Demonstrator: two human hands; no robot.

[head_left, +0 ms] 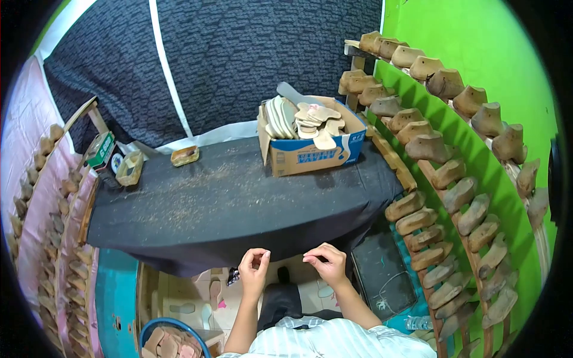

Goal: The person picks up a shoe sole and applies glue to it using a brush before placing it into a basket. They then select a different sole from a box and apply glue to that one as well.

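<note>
My left hand [253, 267] is raised in front of the table's near edge, its thumb and fingertips brought together in a pinch; anything between them is too small to make out. To its right, my right hand [327, 261] is held the same way, thumb toward the curled fingers, and what it may hold cannot be seen. A gap separates the two hands. Beyond them is the table under a dark cloth [239, 206], with brown crumbs scattered over it. Neither hand touches the cloth.
A cardboard box [316, 156] of sole-shaped pieces stands at the table's back right. Two small baskets [129, 168] [185, 156] sit back left. Racks of wooden shoe lasts [427, 146] line both sides. A blue-rimmed tub [203, 346] of pieces is on the floor.
</note>
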